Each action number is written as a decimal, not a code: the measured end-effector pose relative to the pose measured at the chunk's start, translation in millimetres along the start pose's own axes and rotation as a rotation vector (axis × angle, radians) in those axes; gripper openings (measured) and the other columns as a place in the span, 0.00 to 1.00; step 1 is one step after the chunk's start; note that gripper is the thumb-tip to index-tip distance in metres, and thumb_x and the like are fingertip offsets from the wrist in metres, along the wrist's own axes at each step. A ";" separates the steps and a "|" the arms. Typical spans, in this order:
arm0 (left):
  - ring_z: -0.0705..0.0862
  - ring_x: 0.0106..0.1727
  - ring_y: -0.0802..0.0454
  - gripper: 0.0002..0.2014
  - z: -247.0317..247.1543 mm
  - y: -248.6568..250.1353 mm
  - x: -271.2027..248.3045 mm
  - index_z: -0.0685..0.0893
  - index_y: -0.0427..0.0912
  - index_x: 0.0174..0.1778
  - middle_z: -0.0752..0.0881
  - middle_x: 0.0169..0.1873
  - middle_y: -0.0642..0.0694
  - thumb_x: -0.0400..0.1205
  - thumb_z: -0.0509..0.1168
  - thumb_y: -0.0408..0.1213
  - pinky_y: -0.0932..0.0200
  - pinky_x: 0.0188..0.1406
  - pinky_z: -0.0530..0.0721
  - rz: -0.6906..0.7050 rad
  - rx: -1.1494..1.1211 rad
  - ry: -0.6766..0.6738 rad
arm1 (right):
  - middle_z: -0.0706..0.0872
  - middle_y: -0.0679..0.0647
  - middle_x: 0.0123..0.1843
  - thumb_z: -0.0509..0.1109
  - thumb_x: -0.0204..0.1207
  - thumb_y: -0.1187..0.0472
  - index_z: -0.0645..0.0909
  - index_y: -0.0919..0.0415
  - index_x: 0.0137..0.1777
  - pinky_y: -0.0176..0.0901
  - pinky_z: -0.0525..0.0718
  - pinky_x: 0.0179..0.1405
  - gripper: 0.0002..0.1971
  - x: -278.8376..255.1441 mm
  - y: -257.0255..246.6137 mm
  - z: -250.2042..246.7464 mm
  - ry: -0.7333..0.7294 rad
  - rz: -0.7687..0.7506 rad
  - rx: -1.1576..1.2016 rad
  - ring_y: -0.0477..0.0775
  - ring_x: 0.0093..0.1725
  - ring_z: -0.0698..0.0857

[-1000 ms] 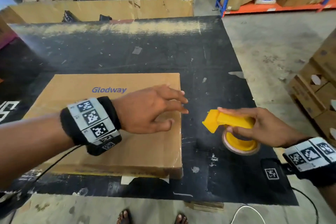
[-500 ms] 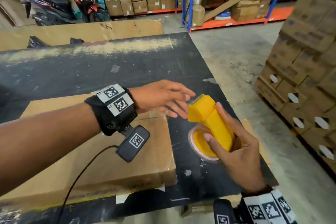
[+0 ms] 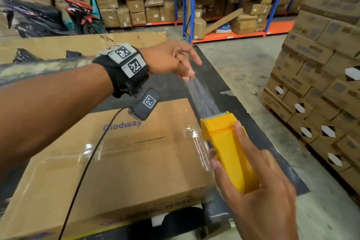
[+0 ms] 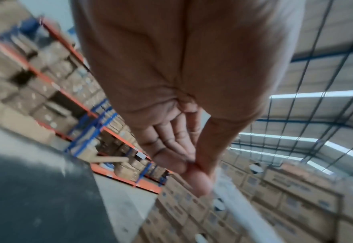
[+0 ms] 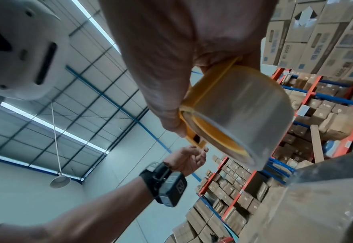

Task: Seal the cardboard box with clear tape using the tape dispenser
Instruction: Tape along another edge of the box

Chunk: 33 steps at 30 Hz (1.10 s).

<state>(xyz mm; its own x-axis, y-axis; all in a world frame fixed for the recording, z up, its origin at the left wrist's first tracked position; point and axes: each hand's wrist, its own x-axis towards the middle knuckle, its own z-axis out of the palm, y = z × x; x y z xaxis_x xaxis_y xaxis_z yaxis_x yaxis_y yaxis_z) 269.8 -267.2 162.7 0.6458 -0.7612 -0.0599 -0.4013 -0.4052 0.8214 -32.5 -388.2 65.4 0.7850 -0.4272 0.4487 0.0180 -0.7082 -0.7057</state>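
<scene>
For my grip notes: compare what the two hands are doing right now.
The left hand pinches the end of the clear tape at its fingertips; the right hand wraps around the yellow tape dispenser. The left is raised farther away; the right sits lower, beside the cardboard box. Both keep the tape stretched.

- Head view looks forward and down over the dark surface (image 3: 243, 103) toward the shelving racks (image 3: 224, 6).
- Left wrist view sits close under the left hand (image 4: 171, 98), tilted upward.
- Right wrist view, also upturned, shares those racks and roof.
</scene>
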 end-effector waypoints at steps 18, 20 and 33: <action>0.90 0.43 0.53 0.14 2.0 -126.2 82.8 0.90 0.51 0.49 0.92 0.31 0.54 0.75 0.71 0.26 0.43 0.69 0.85 -0.254 0.258 0.063 | 0.72 0.48 0.43 0.65 0.77 0.35 0.55 0.30 0.86 0.51 0.76 0.49 0.38 66.9 -31.0 63.4 -0.339 0.269 -0.253 0.59 0.52 0.84; 0.91 0.49 0.49 0.15 8.8 -134.1 90.8 0.90 0.50 0.51 0.91 0.32 0.54 0.74 0.71 0.26 0.44 0.68 0.86 -0.290 0.309 0.054 | 0.72 0.49 0.45 0.65 0.77 0.35 0.55 0.31 0.86 0.51 0.74 0.47 0.38 73.7 -28.2 68.6 -0.365 0.286 -0.264 0.60 0.54 0.84; 0.86 0.70 0.42 0.19 23.7 -135.5 99.5 0.85 0.46 0.71 0.89 0.67 0.45 0.82 0.69 0.35 0.53 0.71 0.81 -0.226 0.765 -0.124 | 0.76 0.50 0.52 0.63 0.78 0.34 0.53 0.32 0.86 0.51 0.79 0.53 0.38 78.4 -17.0 76.0 -0.421 0.326 -0.310 0.59 0.57 0.85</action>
<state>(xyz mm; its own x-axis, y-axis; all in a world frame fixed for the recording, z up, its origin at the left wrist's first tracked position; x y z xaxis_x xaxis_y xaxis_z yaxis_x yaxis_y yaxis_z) 373.0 -300.1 32.0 0.7061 -0.6514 -0.2776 -0.6319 -0.7566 0.1683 75.8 -366.9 70.9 0.8980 -0.4355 -0.0635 -0.3957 -0.7357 -0.5497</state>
